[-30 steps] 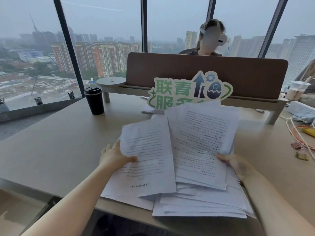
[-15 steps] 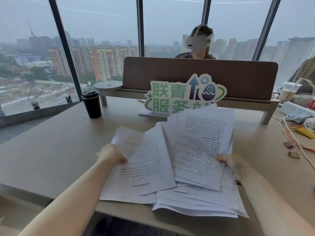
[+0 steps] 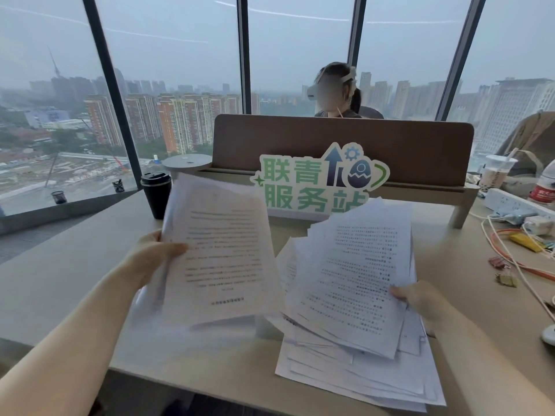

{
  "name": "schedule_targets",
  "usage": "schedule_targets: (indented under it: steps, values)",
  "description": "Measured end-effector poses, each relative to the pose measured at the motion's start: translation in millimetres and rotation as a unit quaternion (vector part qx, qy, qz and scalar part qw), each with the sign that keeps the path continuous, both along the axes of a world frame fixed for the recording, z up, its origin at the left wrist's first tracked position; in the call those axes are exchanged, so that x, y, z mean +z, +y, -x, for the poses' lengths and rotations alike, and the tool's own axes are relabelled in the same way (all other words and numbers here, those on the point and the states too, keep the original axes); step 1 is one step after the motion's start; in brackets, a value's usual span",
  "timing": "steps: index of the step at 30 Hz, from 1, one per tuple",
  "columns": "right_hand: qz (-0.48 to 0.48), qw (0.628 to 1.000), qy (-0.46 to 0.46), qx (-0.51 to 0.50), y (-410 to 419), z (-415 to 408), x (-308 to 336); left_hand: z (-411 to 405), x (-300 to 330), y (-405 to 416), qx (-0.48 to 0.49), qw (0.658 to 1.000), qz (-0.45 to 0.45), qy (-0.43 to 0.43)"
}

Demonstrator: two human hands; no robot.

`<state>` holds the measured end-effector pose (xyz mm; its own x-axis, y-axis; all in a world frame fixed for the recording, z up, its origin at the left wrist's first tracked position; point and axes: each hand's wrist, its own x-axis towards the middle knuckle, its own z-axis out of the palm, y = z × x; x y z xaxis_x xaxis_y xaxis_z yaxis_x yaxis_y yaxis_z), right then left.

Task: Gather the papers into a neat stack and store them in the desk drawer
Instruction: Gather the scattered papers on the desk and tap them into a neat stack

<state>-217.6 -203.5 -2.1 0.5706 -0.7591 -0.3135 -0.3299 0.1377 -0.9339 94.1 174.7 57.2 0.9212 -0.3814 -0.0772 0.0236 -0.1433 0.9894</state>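
Desk [image 3: 75,265] | left hand [image 3: 153,253] lifted sheaf [image 3: 219,250] | right hand [image 3: 420,301] unmoved

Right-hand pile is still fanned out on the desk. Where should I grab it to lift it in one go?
Judging by its pose, take the fanned pile at its right long edge, where the right hand already rests. Come in from the right and slide the fingers under: the sheets' edges look closest together there, while they splay toward the near and left edges.
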Motion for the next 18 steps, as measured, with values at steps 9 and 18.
schedule_targets:
  steps: [9, 18]
  values:
    - [-0.037, 0.997, 0.013, 0.071, 6.7, -11.8, -21.2, 31.4, -9.9, -36.9, -0.108, 0.986, 0.048, 0.116]
    - [-0.051, 0.992, -0.044, 0.104, 38.9, -24.7, -9.5, 78.4, -67.0, -99.1, -0.07, 0.994, -0.034, 0.08]
